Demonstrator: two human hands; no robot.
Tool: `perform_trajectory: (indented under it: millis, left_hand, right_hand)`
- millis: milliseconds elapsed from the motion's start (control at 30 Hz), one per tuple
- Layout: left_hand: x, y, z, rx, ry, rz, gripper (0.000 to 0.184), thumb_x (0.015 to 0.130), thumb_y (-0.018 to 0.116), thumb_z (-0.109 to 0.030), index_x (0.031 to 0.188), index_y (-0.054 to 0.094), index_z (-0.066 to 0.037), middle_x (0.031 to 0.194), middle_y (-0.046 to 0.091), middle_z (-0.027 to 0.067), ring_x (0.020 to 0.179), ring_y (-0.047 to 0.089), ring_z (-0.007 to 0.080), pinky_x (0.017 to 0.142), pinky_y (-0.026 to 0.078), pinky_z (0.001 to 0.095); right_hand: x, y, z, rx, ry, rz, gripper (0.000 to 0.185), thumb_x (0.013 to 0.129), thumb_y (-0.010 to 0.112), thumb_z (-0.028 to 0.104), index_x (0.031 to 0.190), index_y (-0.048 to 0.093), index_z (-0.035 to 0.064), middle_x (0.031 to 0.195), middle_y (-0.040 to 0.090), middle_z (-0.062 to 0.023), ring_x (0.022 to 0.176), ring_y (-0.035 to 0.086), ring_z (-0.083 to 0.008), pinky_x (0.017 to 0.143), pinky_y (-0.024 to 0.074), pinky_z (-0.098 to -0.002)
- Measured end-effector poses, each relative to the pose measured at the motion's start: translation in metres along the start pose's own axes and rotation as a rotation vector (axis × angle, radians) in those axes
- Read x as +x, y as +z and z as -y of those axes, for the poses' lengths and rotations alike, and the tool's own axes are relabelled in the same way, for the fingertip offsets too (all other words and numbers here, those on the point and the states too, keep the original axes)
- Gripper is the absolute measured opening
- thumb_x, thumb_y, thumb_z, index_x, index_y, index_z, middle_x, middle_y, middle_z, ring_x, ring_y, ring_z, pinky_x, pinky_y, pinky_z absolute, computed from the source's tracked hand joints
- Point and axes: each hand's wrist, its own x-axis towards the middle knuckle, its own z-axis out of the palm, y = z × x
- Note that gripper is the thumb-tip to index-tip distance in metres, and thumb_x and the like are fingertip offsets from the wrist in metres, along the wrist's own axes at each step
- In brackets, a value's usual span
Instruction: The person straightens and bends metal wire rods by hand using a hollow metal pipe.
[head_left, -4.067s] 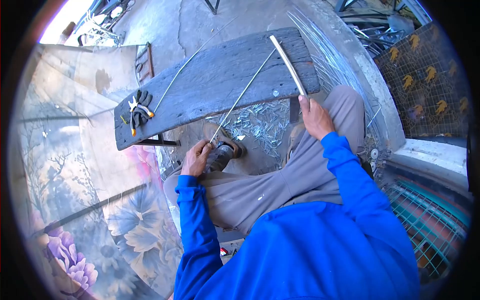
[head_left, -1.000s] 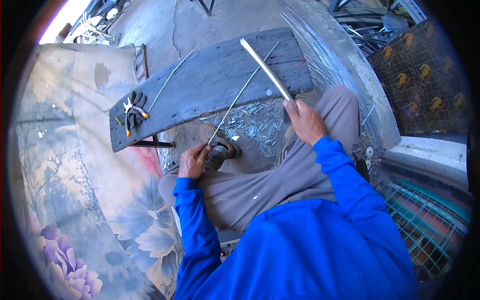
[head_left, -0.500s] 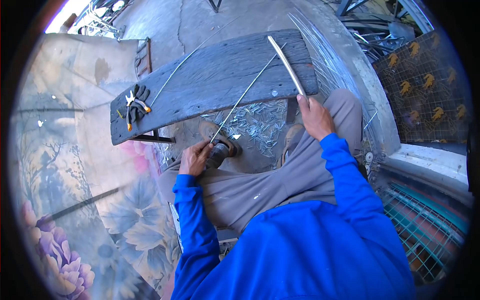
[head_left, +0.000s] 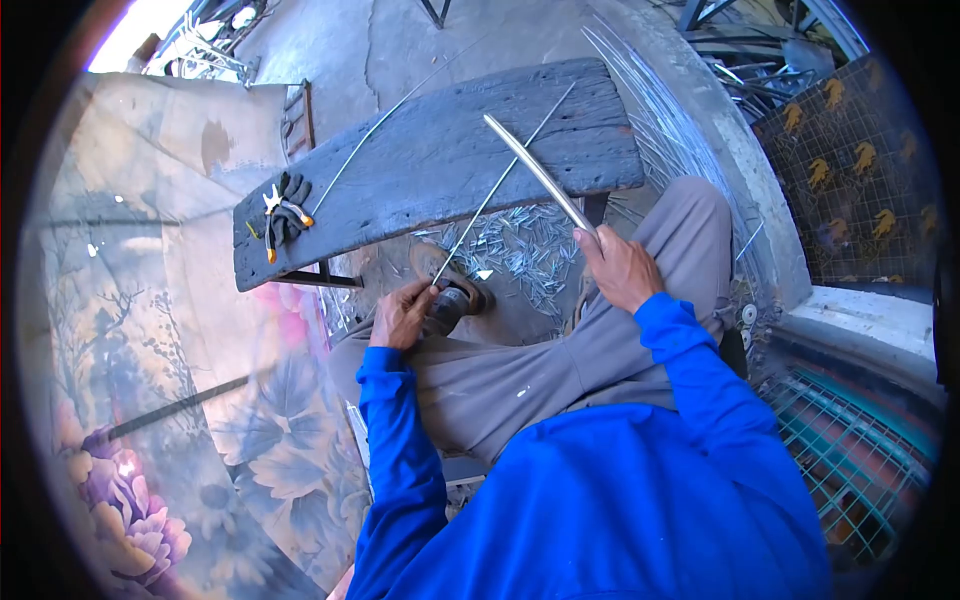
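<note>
My left hand [head_left: 402, 314] is closed on the near end of a thin metal rod [head_left: 478, 214]. The rod slants up and away, its far part over the dark wooden bench [head_left: 390, 175]. In my right hand [head_left: 624, 268] is the lower end of a thicker, shiny metal bar [head_left: 545, 180], with a slight curve. This bar crosses above the thin rod in the view; whether the two touch, I cannot tell. Pliers with orange-tipped handles [head_left: 272, 215] lie with a dark glove [head_left: 292, 188] at the bench's left end.
Many short cut metal pieces [head_left: 535, 250] litter the floor under the bench. Another thin rod [head_left: 365, 140] lies across its left part. Long thin rods [head_left: 670, 130] are on the floor at right. A flowered sheet [head_left: 170, 330] hangs or lies on the left; green wire mesh [head_left: 840, 460] is at lower right.
The bar in my right hand has swung left, its far end now over the thin rod's line instead of to its right. My left hand still grips the rod.
</note>
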Motion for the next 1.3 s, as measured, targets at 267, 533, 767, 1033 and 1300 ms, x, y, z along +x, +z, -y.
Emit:
perform_trajectory:
  millis: [267,533,767,1033,1300]
  left_hand:
    - [-0.002,0.009,-0.007,-0.469,-0.118,0.261,0.035,0.103,0.052,-0.027,0.128,0.053,-0.002,0.089,0.069,0.0077,0.073,0.064,0.0115,0.063,0.053,0.0262]
    - [0.013,0.033,-0.082,-0.984,-0.041,0.306,0.026,0.106,0.042,-0.024,0.12,0.05,-0.003,0.109,0.069,0.017,0.092,0.07,0.0219,0.078,0.057,0.0319]
    - [0.014,0.113,-0.123,-1.383,-0.025,0.427,0.015,0.098,0.057,-0.013,0.112,0.056,-0.008,0.104,0.065,0.0066,0.088,0.066,0.0171,0.078,0.056,0.0333]
    - [0.014,0.142,-0.136,-1.23,-0.106,0.541,0.028,0.099,0.058,-0.02,0.123,0.055,-0.005,0.098,0.067,0.0071,0.085,0.066,0.015,0.077,0.054,0.0287]
    - [0.028,0.114,-0.096,-0.464,0.056,0.349,0.037,0.097,0.062,-0.031,0.111,0.064,0.003,0.09,0.069,0.0076,0.083,0.063,0.0143,0.076,0.05,0.0286]
  right_hand:
    - [0.001,0.016,-0.019,0.159,-0.006,-0.034,0.053,0.1,0.04,0.054,0.089,0.053,0.0038,0.081,0.065,-0.0276,0.082,0.06,-0.0511,0.073,0.0436,-0.061]
    - [0.014,0.016,-0.03,0.417,0.133,-0.199,0.062,0.1,0.039,0.057,0.086,0.059,0.0,0.07,0.065,-0.0187,0.072,0.067,-0.0378,0.069,0.0486,-0.0499]
    - [0.016,0.016,-0.041,0.496,0.136,-0.234,0.064,0.099,0.04,0.058,0.085,0.062,-0.0007,0.068,0.062,-0.0176,0.069,0.063,-0.0345,0.07,0.0473,-0.0447]
    - [0.023,0.02,-0.05,0.638,0.246,-0.183,0.066,0.099,0.041,0.059,0.082,0.062,-0.0008,0.062,0.058,-0.0121,0.062,0.06,-0.0267,0.064,0.0453,-0.0401]
    - [0.023,0.023,-0.051,0.613,0.179,-0.187,0.067,0.098,0.041,0.061,0.085,0.064,-0.001,0.065,0.06,-0.0135,0.066,0.061,-0.0298,0.067,0.0465,-0.0421]
